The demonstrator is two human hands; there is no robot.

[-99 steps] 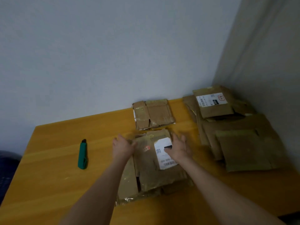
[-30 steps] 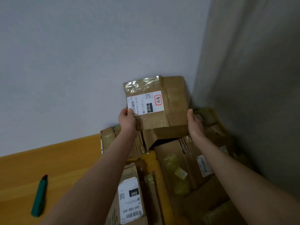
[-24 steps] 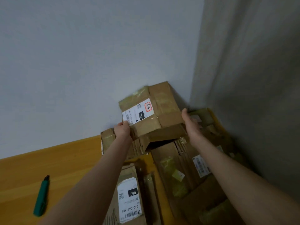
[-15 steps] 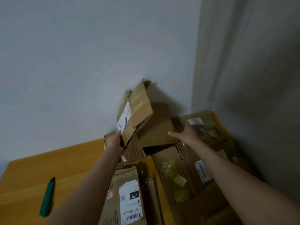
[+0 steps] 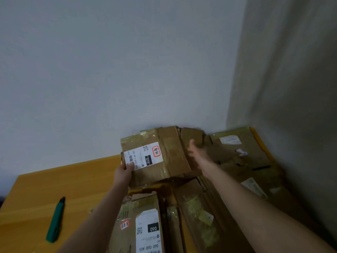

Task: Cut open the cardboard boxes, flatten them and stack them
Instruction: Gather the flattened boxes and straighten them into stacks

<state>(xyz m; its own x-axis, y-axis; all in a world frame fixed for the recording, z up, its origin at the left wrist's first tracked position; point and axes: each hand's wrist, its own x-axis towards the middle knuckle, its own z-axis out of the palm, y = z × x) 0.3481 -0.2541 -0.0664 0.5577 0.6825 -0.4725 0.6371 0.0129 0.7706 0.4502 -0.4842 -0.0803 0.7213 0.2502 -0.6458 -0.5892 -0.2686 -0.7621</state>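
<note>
Two grips [image 5: 124, 174] [image 5: 198, 155] on one box [image 5: 172, 152]

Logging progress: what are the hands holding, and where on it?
The left hand pinches the labelled box at its near left corner; the right hand rests against its right edge.

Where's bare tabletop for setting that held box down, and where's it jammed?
Free: the wood of the table from the green cutter back to the wall, and the strip between the cutter and the 060-label flattened box. Crowded: everything right of that box to the corner is overlapping flattened cardboard.
</note>
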